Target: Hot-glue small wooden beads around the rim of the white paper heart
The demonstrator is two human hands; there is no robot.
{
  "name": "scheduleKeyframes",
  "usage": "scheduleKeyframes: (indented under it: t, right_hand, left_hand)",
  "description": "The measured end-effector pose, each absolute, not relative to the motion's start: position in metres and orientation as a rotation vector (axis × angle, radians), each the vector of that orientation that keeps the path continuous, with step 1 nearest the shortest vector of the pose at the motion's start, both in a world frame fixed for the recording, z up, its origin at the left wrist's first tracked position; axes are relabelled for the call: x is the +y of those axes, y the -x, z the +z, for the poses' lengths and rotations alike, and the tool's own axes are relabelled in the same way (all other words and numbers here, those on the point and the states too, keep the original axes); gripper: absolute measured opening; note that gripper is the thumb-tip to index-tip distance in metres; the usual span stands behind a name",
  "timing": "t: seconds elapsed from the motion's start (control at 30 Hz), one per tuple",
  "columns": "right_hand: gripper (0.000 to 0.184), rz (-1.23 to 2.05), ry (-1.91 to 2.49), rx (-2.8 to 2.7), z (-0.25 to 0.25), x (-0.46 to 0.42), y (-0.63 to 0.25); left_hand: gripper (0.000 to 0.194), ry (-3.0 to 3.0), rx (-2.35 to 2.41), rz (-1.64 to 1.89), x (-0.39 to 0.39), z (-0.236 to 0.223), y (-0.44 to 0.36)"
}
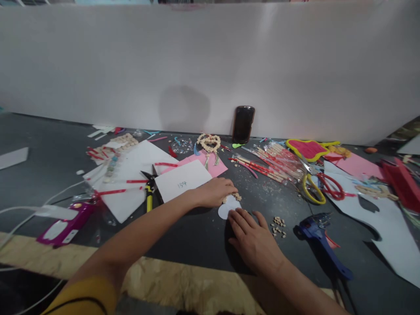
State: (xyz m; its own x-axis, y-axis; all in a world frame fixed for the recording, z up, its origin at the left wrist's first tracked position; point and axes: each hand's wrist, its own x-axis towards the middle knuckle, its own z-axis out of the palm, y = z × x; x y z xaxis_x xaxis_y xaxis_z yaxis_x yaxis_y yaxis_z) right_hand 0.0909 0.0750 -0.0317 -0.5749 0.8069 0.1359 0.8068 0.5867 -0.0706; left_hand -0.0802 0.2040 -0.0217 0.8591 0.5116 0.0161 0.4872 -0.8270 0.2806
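Note:
A small white paper shape (228, 209) with a rounded edge lies on the dark table between my hands. Small tan beads (236, 197) line its upper edge. My left hand (215, 192) is at that edge, fingers bent and together beside the beads; what the fingertips hold, if anything, is hidden. My right hand (254, 238) lies with fingers stretched out and partly spread, its fingertips pressing the paper's right side. Just right of it is a loose group of tan beads (278, 226).
A blue glue gun (324, 245) and scissors (315, 188) lie to the right. A phone (243, 124) leans on the white partition (131, 65). Left are a card marked 154 (182, 181), black-yellow pliers (149, 192) and a purple device (67, 224) with cables.

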Motion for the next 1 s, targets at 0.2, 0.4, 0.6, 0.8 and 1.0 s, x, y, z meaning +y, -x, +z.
scheduleKeyframes:
  t: [0.2, 0.4, 0.6, 0.8, 1.0]
  right_hand:
    - [0.041, 0.023, 1.344, -2.657, -0.033, 0.075, -0.094]
    - [0.042, 0.016, 1.34, -2.66, -0.034, 0.074, -0.095]
    - [0.038, 0.083, 1.296, -2.616, -0.029, 0.073, -0.099]
    - [0.026, 0.205, 1.514, -2.357, -0.023, 0.086, -0.123]
    - [0.03, 0.287, 1.588, -2.368, -0.022, 0.098, -0.125]
  left_hand:
    - [0.03, -2.744, 0.757, 0.149, 0.202, -0.021, 0.08]
    - [0.028, -2.701, 0.752, 0.161, 0.201, -0.018, 0.079]
    - [0.027, -2.674, 0.741, 0.158, 0.201, -0.017, 0.08]
    - [0.038, -2.616, 0.814, 0.16, 0.194, -0.01, 0.083]
    - [0.055, -2.612, 0.788, 0.144, 0.195, -0.011, 0.083]
